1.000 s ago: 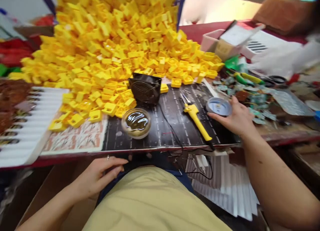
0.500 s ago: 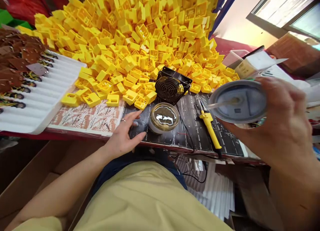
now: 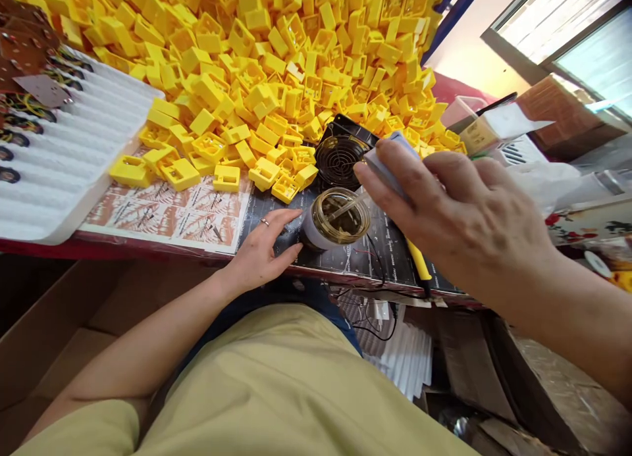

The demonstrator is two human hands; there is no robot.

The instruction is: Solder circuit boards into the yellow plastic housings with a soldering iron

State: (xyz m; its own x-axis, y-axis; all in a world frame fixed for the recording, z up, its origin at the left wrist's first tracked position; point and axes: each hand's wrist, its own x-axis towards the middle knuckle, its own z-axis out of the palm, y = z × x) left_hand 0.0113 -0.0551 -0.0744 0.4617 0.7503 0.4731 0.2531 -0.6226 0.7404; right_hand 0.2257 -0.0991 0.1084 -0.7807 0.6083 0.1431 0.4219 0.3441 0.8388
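Note:
A round jar with brownish liquid stands uncovered on the black mat near the table's front edge. My left hand is beside its left side, thumb and fingers apart, with fingertips at or very near the wall. My right hand grips a greyish lid, tilted above and to the right of the jar. From the lid a thin clear stick slants down into the jar's mouth. Behind the jar is a black fan. The yellow-handled tool lies partly hidden under my right hand.
Yellow plastic housings are heaped across the back. A white ribbed foam tray with brown boards and wired parts is at left. Boxes stand at right. A black cable crosses the front edge.
My right hand has moved left with the lid and tipped it, and the stick now reaches into the jar. My left hand has come closer to the jar's side. The view has shifted slightly.

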